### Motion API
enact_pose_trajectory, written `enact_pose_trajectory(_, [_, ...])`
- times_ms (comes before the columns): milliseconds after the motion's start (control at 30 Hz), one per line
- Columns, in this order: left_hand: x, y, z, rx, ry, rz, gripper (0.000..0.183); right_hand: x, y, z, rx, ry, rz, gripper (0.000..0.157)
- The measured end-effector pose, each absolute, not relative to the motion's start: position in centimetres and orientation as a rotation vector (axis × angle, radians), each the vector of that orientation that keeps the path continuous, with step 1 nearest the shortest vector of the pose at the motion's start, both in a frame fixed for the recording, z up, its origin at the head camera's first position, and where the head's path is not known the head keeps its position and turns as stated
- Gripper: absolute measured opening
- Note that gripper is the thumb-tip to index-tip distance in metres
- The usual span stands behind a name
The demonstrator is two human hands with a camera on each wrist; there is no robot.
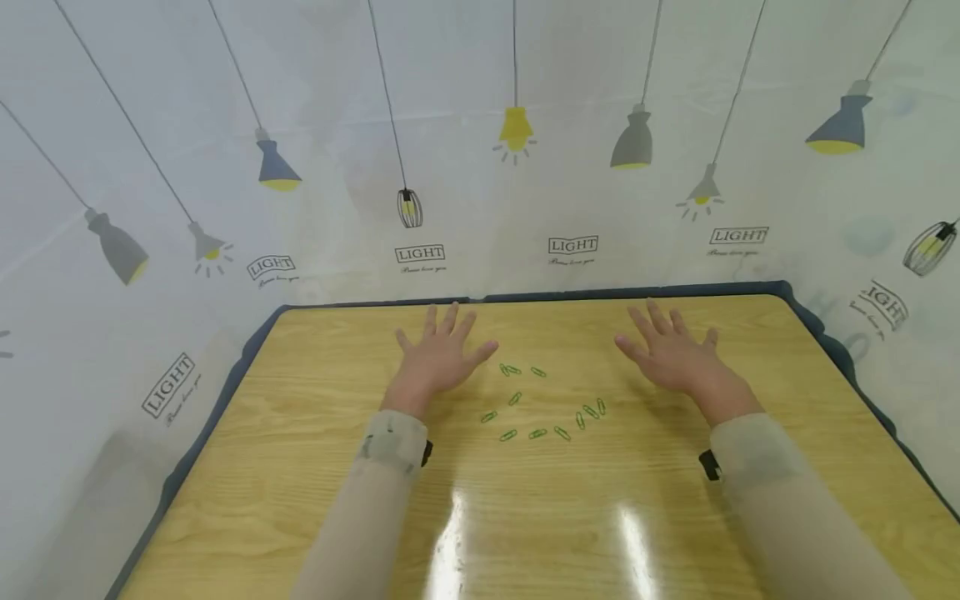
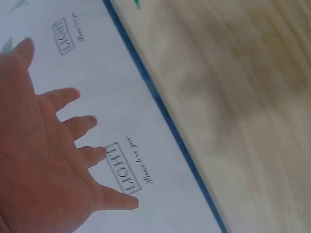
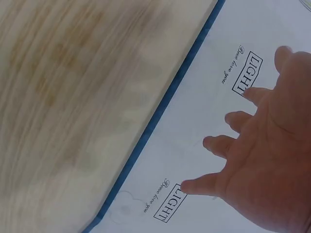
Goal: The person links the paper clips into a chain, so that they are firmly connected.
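Green paperclips point(image 1: 537, 434), between left hand point(image 1: 437, 360) and right hand point(image 1: 678, 360), spread fingers point(image 1: 448, 320) apart from them

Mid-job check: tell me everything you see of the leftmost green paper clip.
The leftmost green paper clip looks like thin wire bent into a narrow, rounded loop; it is too small to tell its finish or inner bends. It lies flat on the wood-grain table, slanted, its right end farther from the person. It touches only the table: the neighbouring green clips lie apart, and the left hand, beyond it and to its left, does not touch it.
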State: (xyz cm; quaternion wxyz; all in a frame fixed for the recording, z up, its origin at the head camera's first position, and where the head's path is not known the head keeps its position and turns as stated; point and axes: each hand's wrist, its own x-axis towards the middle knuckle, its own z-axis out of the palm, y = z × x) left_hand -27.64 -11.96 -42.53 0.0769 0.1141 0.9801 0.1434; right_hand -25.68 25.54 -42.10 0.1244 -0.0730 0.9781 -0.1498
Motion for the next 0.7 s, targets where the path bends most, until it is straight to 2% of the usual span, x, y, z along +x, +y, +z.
enact_pose_trajectory(367, [-25.3, -7.5, -40.8, 0.543, 2.877, 0.313, 0.079, -25.1, 24.4, -40.8, -0.344, 2.786, -0.42, 0.082])
enact_pose_trajectory(700, [-23.9, -3.6, -41.5, 0.611, 2.821, 0.324, 0.076, -25.0, 23.9, -41.8, -0.439, 2.8, -0.332, 0.075])
